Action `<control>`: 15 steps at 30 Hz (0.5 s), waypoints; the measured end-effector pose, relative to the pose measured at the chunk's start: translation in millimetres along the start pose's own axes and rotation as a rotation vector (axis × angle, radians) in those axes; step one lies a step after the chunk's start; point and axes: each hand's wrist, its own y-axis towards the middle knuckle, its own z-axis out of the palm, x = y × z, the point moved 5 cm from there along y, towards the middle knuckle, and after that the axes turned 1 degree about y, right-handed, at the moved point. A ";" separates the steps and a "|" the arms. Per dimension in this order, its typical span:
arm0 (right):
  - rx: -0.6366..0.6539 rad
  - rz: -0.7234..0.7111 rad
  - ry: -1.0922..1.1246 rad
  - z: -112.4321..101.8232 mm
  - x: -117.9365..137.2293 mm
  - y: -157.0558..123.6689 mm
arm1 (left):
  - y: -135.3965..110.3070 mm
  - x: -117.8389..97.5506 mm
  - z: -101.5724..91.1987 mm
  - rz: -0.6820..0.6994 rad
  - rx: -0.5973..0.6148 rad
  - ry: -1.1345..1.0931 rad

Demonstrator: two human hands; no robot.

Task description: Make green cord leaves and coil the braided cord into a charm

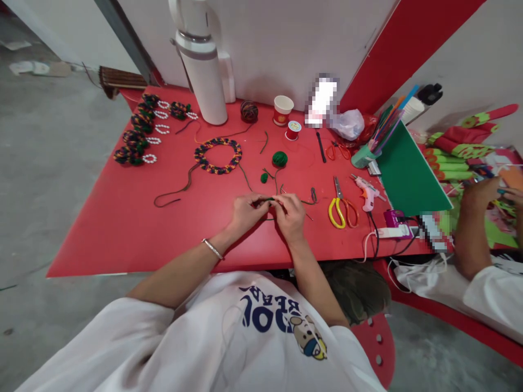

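My left hand (245, 212) and my right hand (291, 213) meet over the red table (134, 218), both pinched on a short dark green cord (266, 201) stretched between them. A silver bangle sits on my left wrist. Just beyond the hands lie a green yarn ball (280, 158), a smaller green ball (264, 177) and a braided multicoloured ring (218, 155) with a long brown cord tail.
Yellow-handled scissors (340, 207), a pink glue gun (366, 191), a red thread spool (293, 129), a paper cup (283, 109), a white flask (203, 76) and several braided rings (137, 136) at the far left. Another person's arm (474, 228) works at the right.
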 end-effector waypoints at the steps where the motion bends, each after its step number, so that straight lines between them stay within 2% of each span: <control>1: 0.002 0.009 -0.003 0.1 0.4 0.0 | 0.1 0.4 0.2 -0.017 0.001 -0.022; 5: -0.109 0.089 0.058 -8.0 -7.3 -4.6 | 4.3 9.2 -4.2 -0.162 -0.053 -0.217; 9: -0.221 0.197 0.098 -14.6 -21.5 -12.7 | 9.5 7.7 -12.5 -0.204 -0.127 -0.395; 15: -0.433 0.314 0.097 -26.2 -24.9 -10.2 | 8.3 7.8 -7.9 -0.288 -0.066 -0.547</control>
